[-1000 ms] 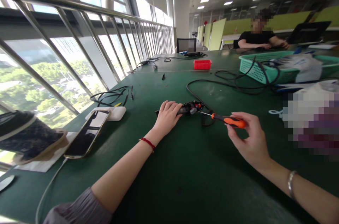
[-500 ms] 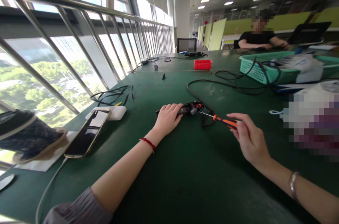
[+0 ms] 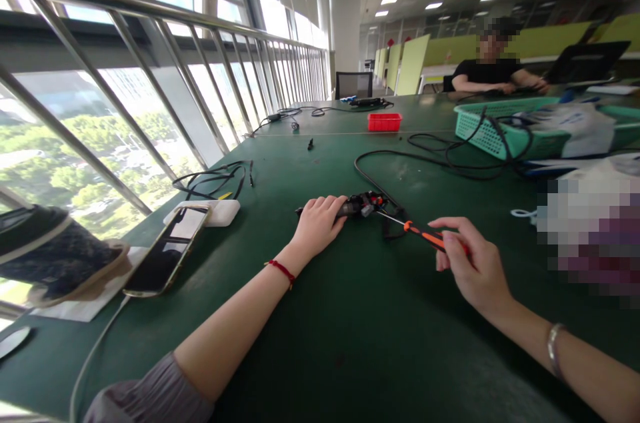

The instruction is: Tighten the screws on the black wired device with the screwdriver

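On the green table, my left hand is closed around a dark, long-bodied corded device. Its far end is exposed, with small red and black parts, and my palm hides much of the body. Between the thumb and fingers of my right hand is an orange-and-black screwdriver. The metal shaft slants up to the left, and its tip reaches the exposed end of the device. Whether it sits in a screw is too small to tell. A black cable curves away behind the device.
At left lie a phone, a white box and coiled cable. A red tray and a teal basket stand farther back. Plastic bags are at right. Across the table sits a person. A metal railing runs along the left.
The fingers of my right hand have shifted on the screwdriver handle, whose end now shows by the palm. The handle sits slightly lower and farther right. My left hand keeps its hold.
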A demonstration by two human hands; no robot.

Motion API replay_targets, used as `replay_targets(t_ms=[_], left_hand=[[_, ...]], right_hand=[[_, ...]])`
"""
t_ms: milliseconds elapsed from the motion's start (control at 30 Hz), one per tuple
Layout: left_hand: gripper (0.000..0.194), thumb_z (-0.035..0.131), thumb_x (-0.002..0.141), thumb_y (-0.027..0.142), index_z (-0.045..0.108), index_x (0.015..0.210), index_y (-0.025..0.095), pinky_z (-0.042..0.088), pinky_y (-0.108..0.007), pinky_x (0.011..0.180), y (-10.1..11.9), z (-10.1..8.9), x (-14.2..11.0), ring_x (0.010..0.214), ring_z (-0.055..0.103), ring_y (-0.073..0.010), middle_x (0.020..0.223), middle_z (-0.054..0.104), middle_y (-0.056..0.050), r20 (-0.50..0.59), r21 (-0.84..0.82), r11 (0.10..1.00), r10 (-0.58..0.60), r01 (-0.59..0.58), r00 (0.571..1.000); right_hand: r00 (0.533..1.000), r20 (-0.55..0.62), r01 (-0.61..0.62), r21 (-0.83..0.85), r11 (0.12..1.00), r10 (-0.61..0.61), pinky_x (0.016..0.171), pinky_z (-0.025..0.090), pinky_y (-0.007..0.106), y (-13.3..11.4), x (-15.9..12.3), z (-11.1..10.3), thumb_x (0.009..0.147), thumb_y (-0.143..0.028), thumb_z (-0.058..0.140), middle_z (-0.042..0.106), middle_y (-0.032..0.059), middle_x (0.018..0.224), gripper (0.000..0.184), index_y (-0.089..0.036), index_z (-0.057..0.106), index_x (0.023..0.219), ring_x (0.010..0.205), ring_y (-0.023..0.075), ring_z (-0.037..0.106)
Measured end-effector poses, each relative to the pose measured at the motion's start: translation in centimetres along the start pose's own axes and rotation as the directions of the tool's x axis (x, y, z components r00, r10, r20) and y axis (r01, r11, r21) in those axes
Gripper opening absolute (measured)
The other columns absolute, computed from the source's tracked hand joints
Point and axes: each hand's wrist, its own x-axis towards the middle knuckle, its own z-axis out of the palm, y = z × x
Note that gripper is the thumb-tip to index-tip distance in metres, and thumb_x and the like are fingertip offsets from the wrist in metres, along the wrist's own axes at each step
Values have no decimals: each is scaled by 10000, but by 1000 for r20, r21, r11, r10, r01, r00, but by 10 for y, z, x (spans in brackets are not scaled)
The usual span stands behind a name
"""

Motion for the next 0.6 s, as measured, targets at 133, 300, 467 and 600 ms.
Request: replay_targets(t_ms=[133, 300, 467, 600], left_hand=[[348, 457, 927, 280, 464, 1261, 184, 419, -378, 902, 0, 0, 0, 1005, 564, -226, 1139, 612, -66, -3, 2, 1000, -3, 3, 1000], [346, 454, 926, 279, 465, 1261, 191, 418, -377, 900, 0, 1, 0, 1008, 564, -228, 1142, 611, -71, -5, 14, 1000, 0, 0, 1000], [349, 455, 928, 282, 462, 1266, 195, 417, -372, 896, 0, 2, 0, 1005, 562, -226, 1136, 612, -65, -7, 15, 1000, -1, 1, 1000], [352, 455, 929, 285, 461, 1267, 188, 417, -373, 892, 0, 2, -1, 999, 561, -226, 1136, 610, -65, -11, 16, 1000, 6, -6, 1000]], right_hand=[[999, -43, -12, -16, 1000, 11, 488, 481, 263, -1, 0, 0, 930, -341, 413, 565, -29, 568, 244, -193, 521, 1091, 529, 156, 618], [984, -158, 66, -104, 992, -81, 587, 529, 312, 0, 0, 0, 888, -330, 492, 645, 81, 876, 271, -193, 512, 1121, 775, 213, 668], [963, -213, 153, -62, 986, -163, 812, 547, 386, 5, 1, 4, 868, -284, 529, 616, 108, 1069, 347, -212, 470, 1202, 952, 227, 643], [964, -229, 126, -52, 991, -135, 778, 550, 351, 4, 2, 4, 857, -307, 561, 634, 94, 1008, 345, -199, 488, 1176, 901, 211, 656]])
